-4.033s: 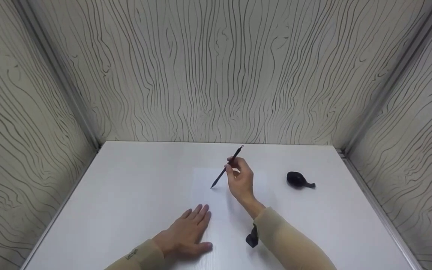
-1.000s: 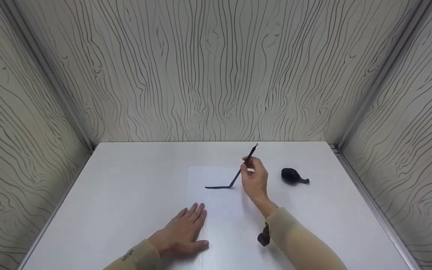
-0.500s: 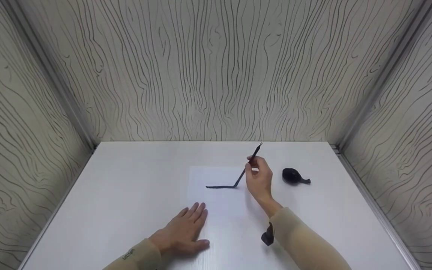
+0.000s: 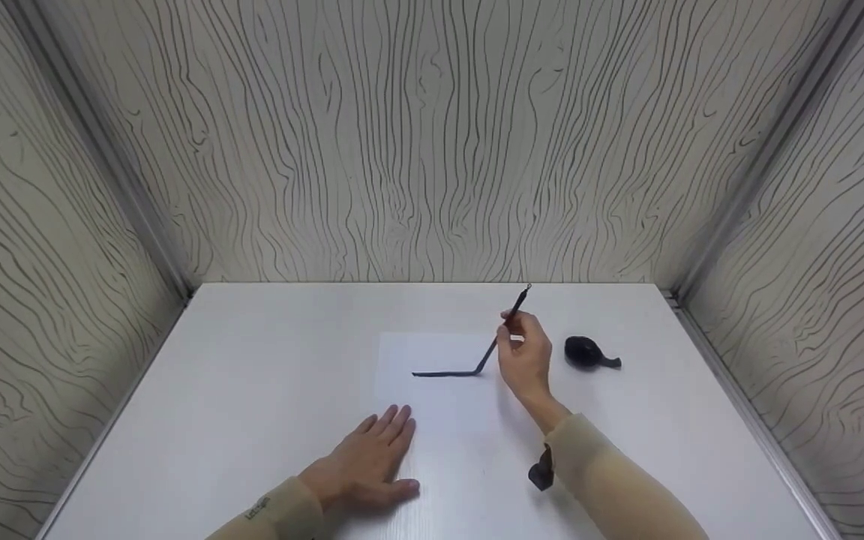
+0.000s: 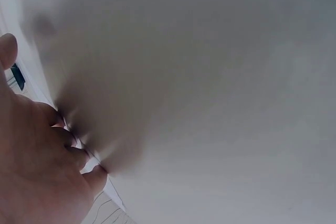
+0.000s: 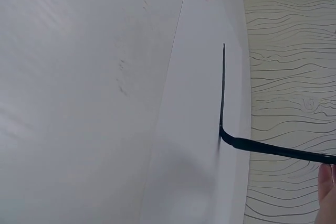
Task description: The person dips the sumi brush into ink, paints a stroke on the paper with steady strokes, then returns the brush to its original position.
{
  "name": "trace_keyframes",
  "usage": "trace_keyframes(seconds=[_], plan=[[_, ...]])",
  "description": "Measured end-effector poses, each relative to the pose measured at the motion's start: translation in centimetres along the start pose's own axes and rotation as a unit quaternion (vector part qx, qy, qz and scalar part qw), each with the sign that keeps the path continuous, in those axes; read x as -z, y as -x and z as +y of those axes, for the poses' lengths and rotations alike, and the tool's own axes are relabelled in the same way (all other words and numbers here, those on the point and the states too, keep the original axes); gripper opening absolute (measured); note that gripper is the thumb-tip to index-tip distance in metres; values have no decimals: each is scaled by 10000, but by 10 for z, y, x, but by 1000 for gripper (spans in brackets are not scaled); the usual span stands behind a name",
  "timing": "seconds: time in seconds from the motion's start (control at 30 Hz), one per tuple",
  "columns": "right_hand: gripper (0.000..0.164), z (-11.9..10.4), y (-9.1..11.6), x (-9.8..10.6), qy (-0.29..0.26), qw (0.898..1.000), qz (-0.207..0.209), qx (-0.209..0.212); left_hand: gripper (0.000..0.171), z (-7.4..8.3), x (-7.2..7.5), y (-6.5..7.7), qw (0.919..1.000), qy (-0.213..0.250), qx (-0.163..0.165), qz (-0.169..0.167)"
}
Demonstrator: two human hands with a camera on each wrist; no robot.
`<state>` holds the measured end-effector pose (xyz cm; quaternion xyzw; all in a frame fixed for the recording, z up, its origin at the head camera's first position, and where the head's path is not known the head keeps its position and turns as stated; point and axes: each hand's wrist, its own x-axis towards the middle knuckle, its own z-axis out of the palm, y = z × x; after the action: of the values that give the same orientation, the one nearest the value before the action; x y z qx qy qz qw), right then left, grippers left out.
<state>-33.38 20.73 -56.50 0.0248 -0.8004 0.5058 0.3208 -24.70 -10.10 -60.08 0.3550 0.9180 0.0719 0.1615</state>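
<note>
My right hand [image 4: 526,356] pinches a dark paintbrush [image 4: 516,304] partway along its handle, the looped end pointing up and away. Its bristle tip bends against a white sheet of paper [image 4: 432,412], at the right end of a black painted line [image 4: 443,373]. In the right wrist view the brush [image 6: 278,150] slants in from the right, and the line [image 6: 223,82] runs up from its tip. My left hand [image 4: 368,461] lies flat, fingers spread, with its fingertips at the paper's lower left edge. In the left wrist view the left hand [image 5: 42,166] presses down with straight fingers.
A small black rounded container with a narrow spout [image 4: 586,352] lies right of the paper on the white table [image 4: 252,375]. A black device [image 4: 542,471] hangs at the right wrist. Wood-patterned panels [image 4: 432,150] enclose the back and both sides.
The right hand has moved rightward with the paintbrush, and a black line has appeared and lengthened behind its tip. The left hand stays in place on the paper's edge.
</note>
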Motion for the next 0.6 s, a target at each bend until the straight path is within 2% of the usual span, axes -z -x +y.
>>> trace_keyframes(seconds=[0.6], plan=[[22, 2, -4, 8, -34, 9999, 30, 129, 106, 2, 3, 2, 9998, -17, -161, 119]])
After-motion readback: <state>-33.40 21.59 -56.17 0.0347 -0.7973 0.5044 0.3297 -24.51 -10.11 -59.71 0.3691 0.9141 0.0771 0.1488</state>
